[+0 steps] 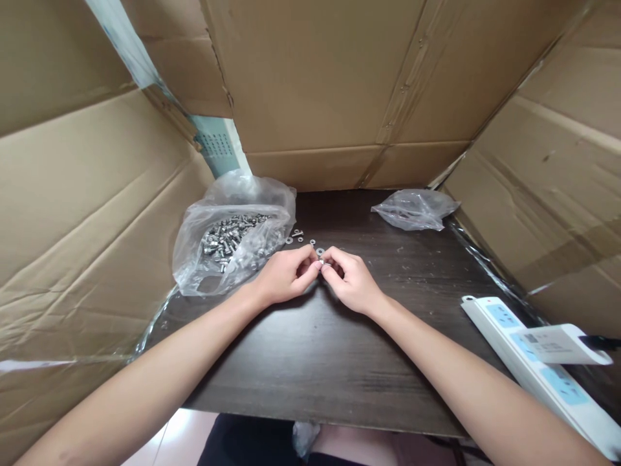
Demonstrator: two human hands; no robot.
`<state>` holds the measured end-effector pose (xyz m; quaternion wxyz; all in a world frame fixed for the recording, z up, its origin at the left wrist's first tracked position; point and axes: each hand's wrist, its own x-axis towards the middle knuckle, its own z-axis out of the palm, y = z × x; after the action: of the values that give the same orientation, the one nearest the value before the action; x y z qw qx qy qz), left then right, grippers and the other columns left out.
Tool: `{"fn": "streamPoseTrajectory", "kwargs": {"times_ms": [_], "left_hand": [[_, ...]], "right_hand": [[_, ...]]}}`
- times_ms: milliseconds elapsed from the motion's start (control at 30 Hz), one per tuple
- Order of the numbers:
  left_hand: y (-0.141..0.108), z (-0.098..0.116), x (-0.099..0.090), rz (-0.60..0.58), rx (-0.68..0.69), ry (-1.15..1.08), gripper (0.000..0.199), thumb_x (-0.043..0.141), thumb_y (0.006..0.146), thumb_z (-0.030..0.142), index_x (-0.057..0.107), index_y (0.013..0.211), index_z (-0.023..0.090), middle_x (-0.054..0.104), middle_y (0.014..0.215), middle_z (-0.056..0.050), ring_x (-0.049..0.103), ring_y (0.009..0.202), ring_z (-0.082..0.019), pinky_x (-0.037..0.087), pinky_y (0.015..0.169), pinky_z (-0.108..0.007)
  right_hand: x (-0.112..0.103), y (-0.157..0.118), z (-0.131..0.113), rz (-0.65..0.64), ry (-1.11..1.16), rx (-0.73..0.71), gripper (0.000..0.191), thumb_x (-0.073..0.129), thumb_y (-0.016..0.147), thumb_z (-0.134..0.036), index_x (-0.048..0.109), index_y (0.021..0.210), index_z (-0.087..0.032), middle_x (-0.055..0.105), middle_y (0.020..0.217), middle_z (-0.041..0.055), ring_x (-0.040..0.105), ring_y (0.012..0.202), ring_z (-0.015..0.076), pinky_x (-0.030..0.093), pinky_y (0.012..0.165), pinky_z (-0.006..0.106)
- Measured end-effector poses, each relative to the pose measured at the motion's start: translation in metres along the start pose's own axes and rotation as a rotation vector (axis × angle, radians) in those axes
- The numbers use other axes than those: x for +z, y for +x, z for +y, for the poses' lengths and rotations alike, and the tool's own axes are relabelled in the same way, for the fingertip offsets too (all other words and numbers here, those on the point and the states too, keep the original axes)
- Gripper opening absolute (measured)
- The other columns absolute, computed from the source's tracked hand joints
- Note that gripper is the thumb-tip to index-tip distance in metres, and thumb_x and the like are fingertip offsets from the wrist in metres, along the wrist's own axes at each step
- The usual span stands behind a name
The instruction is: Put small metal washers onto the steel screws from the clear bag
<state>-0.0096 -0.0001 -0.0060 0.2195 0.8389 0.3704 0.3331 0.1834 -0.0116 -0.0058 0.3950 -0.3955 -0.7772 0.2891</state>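
Metal piece [321, 262] sits between fingertips of left hand [287, 274] and right hand [353, 282].

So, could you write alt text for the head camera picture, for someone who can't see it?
A person's left hand and right hand pinch a small metal piece over a dark table. Nearby lie an open clear bag of bolts, loose fasteners and, at right, a white power strip.
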Motion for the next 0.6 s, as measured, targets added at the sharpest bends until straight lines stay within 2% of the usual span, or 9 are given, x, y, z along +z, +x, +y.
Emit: {"fn": "streamPoseTrajectory", "kwargs": {"times_ms": [200, 467, 600], "left_hand": [[-0.0008, 0.0008, 0.0010, 0.037, 0.031, -0.019, 0.016, 0.057, 0.092, 0.026, 0.059, 0.105, 0.017, 0.052, 0.065, 0.006, 0.049, 0.054, -0.008, 0.040, 0.057, -0.020], [-0.0006, 0.0030, 0.0009, 0.054, 0.056, -0.030, 0.029, 0.061, 0.093, 0.028, 0.061, 0.120, 0.018, 0.055, 0.071, 0.005, 0.052, 0.055, -0.008, 0.043, 0.058, -0.020], [0.0003, -0.0007, 0.0014, 0.071, 0.052, -0.013, 0.026, 0.062, 0.094, 0.029, 0.066, 0.116, 0.018, 0.060, 0.075, 0.003, 0.052, 0.055, -0.007, 0.044, 0.058, -0.020]], "right_hand": [[-0.0020, 0.0012, -0.0009, -0.001, -0.017, 0.042, 0.032, 0.042, 0.101, -0.033, 0.048, 0.073, -0.020, 0.049, 0.065, -0.0010, 0.046, 0.060, 0.0140, 0.035, 0.061, 0.028], [-0.0004, 0.0007, 0.0006, 0.013, -0.025, 0.031, 0.032, 0.040, 0.103, -0.035, 0.046, 0.075, -0.021, 0.052, 0.068, 0.0002, 0.046, 0.062, 0.0146, 0.036, 0.062, 0.029], [-0.0011, 0.0003, 0.0016, 0.016, -0.026, 0.045, 0.025, 0.044, 0.101, -0.035, 0.051, 0.083, -0.020, 0.056, 0.072, 0.0010, 0.050, 0.065, 0.0157, 0.038, 0.064, 0.029]]}}
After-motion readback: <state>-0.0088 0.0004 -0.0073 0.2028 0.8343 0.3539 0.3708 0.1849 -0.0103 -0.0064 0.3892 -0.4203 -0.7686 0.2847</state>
